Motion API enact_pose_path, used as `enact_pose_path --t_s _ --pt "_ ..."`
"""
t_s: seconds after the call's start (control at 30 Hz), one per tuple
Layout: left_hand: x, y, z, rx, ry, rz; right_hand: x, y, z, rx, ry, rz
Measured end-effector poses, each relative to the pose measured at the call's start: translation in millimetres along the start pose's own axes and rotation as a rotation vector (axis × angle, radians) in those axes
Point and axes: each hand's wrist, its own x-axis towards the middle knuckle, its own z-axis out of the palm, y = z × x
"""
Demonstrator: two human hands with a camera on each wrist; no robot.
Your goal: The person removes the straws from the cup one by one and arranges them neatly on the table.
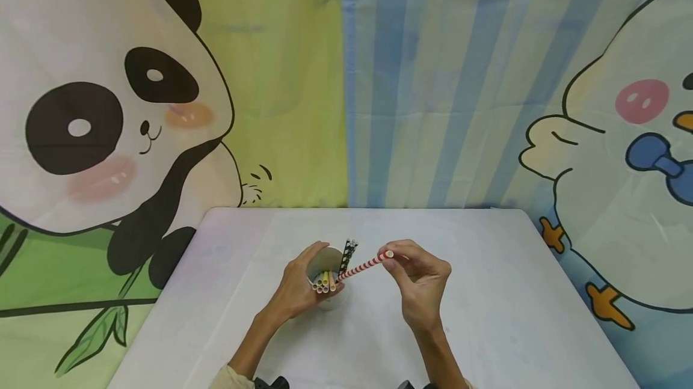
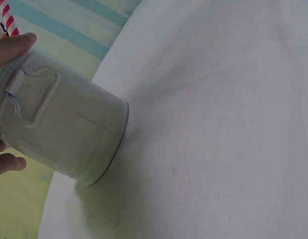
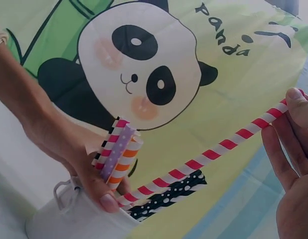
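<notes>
My left hand (image 1: 295, 287) grips a white metal pail (image 2: 69, 119) with a small wire side handle, near its rim. Patterned paper straws stand in it: orange-striped ones (image 3: 125, 162), a purple dotted one (image 3: 114, 154), others beside them against my left hand, and black ones with white dots (image 3: 169, 196) leaning the other way. Between thumb and fingers, my right hand (image 1: 425, 284) pinches the upper end of a red-and-white striped straw (image 3: 204, 158). That straw slants down to the pail's mouth, where its lower end is hidden near my left fingers.
A white-covered table (image 1: 514, 317) lies beneath both hands. Behind it hangs a printed cloth with a panda (image 1: 81, 34) on the left and a white bird (image 1: 612, 208) on the right. The pail casts a shadow on the table.
</notes>
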Motion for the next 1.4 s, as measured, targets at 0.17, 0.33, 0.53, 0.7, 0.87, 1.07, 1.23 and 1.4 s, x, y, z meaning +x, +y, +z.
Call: enact_pose_path --t_s 0.17,0.33,0.53,0.7,0.87,1.07,1.23,1.4 --pt "-1.5 -0.1 0.0 -0.006 -0.001 -0.011 2.5 -2 -4 0.041 0.021 -0.009" --pt "-1.0 0.3 0.2 0.004 0.004 -0.012 5.6 -5 -10 0.058 0.031 -0.022" --pt "-1.0 0.7 -0.1 0.008 0.004 -0.02 9.6 -8 -22 0.036 0.045 -0.027" --pt "-1.1 1.3 -1.1 0.001 0.005 -0.021 12.1 -8 -33 -0.006 0.061 -0.013" --pt "-0.1 0.3 -1.1 0.003 0.012 -0.004 12.8 -5 -43 -0.073 0.066 0.003" --pt "0.2 0.3 -0.9 0.001 0.016 0.011 13.4 0 -52 -0.148 0.06 0.017" --pt "0.9 -0.9 0.2 0.001 0.014 0.019 13.8 3 -57 -0.217 0.045 0.035" --pt "1.4 -1.3 0.5 0.002 0.012 0.011 14.1 10 -62 -0.273 0.014 0.035"
